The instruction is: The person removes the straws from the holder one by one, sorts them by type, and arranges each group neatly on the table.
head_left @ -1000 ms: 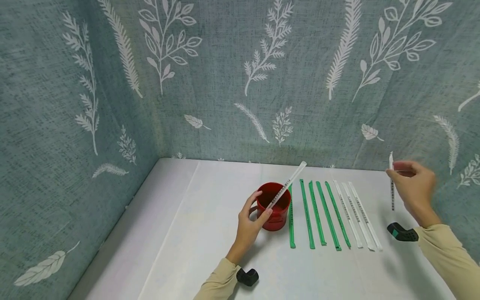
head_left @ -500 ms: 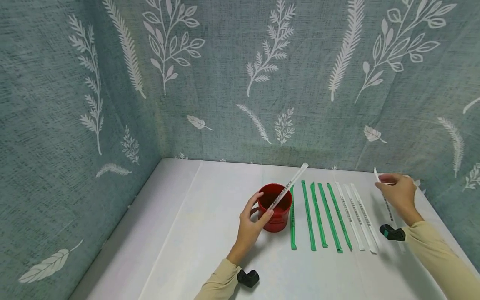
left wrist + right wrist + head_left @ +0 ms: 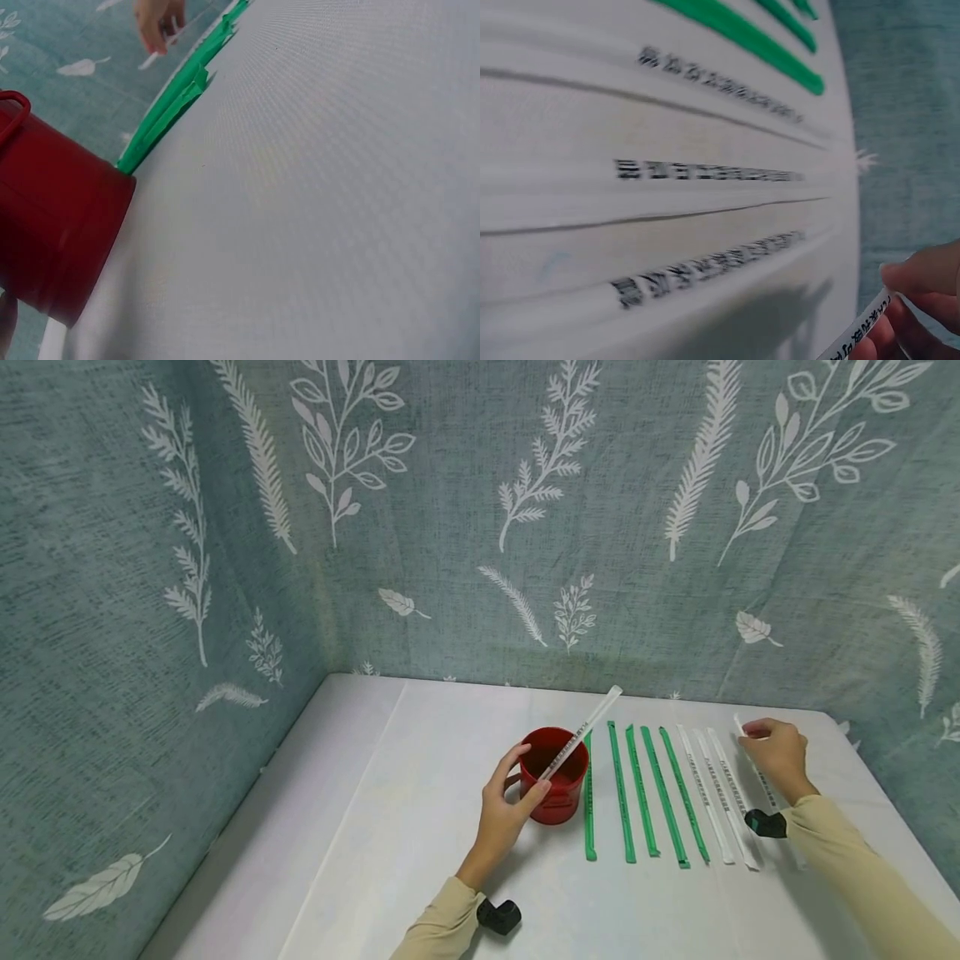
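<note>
Now our right hand (image 3: 776,753) pinches a white straw (image 3: 756,762) low beside the row; next we judge aligning it matters, while left hand (image 3: 504,804) grips the red cup (image 3: 555,774).

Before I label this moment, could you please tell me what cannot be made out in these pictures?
- Printed text on the white straws: blurred in the right wrist view, too small in the head view.
- Left hand: nearly cut off by the left wrist view's edge.
- Inside of the red cup: bottom hidden by its wall.
- Right hand: covers part of its straw.
</note>
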`<move>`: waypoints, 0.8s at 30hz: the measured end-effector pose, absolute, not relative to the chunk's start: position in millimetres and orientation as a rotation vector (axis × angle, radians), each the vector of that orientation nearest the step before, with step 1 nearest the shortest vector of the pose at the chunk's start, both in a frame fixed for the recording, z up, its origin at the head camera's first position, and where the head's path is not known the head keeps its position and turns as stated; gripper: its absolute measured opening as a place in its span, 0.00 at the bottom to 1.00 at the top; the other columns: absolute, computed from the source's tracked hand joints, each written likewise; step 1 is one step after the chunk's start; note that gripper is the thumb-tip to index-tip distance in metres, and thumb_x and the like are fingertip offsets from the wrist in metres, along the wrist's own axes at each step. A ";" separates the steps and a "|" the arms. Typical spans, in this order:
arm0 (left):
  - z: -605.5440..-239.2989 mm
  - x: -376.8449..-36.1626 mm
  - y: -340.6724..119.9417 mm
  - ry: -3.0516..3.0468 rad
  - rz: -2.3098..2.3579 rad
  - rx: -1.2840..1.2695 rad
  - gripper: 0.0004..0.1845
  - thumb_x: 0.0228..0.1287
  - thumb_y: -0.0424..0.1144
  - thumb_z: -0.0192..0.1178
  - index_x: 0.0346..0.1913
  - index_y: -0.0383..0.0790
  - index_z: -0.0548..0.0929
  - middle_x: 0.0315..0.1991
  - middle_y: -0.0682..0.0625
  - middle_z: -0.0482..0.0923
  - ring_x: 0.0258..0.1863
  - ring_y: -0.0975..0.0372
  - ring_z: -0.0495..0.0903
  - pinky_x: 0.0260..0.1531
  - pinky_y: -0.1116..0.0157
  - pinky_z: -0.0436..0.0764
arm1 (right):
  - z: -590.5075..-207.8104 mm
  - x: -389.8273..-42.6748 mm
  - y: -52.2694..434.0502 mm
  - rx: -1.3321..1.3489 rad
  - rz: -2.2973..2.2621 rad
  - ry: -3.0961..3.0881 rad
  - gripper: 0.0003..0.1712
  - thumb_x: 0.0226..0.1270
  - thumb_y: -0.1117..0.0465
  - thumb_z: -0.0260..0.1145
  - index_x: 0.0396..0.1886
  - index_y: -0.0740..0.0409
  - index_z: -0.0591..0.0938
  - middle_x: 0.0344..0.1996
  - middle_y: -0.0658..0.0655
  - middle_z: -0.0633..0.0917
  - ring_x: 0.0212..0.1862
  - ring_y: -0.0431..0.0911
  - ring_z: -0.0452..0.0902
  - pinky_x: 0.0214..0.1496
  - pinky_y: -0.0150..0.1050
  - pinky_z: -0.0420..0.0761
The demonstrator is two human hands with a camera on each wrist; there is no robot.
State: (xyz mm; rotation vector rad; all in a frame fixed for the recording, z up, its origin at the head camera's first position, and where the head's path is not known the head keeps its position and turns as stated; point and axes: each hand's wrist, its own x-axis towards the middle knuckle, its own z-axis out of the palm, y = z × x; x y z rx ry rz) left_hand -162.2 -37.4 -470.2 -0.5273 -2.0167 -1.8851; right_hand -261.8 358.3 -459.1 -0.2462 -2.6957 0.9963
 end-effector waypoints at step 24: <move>-469.2 -163.7 -37.4 -2.011 -1.908 -0.534 0.28 0.60 0.30 0.62 0.64 0.34 0.69 0.64 0.42 0.69 0.61 0.52 0.66 0.54 0.45 0.71 | -477.2 -261.5 350.7 -0.354 0.916 -2.785 0.17 0.60 0.66 0.56 0.45 0.76 0.76 0.38 0.73 0.77 0.40 0.63 0.71 0.38 0.55 0.71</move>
